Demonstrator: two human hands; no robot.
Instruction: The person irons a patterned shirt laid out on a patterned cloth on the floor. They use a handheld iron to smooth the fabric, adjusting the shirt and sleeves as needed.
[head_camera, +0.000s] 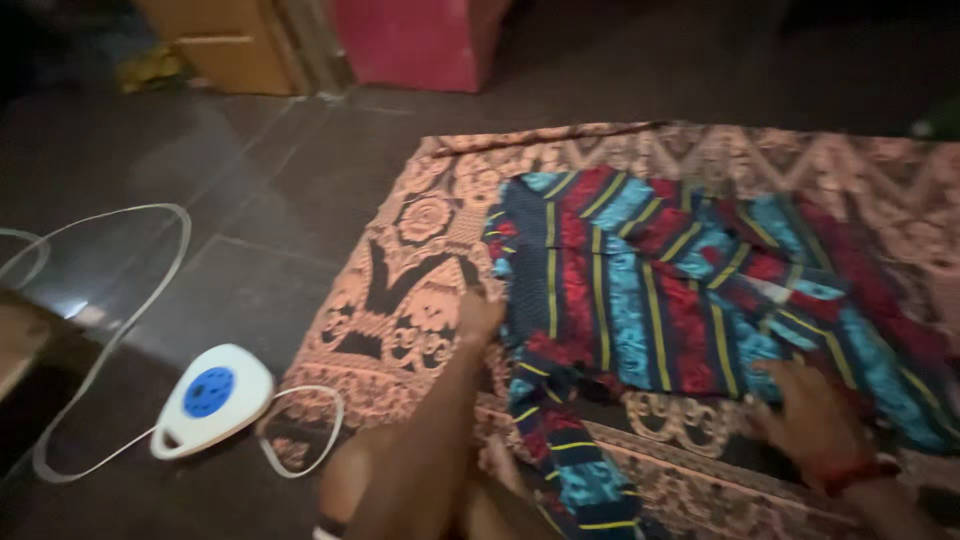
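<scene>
A striped shirt (640, 290) in navy, red and turquoise with thin yellow lines lies spread on a pink and black patterned cloth (420, 260) on the floor. One sleeve (570, 450) trails toward me. My left hand (478, 318) reaches forward and rests at the shirt's left edge; motion blur hides its fingers. My right hand (812, 415), with a red band at the wrist, lies flat on the shirt's lower edge, fingers apart.
A white device with a blue round face (210, 398) and a long white cord (120, 300) lies on the dark tiled floor left of the cloth. A wooden door (230, 45) and a pink block (415, 40) stand at the back.
</scene>
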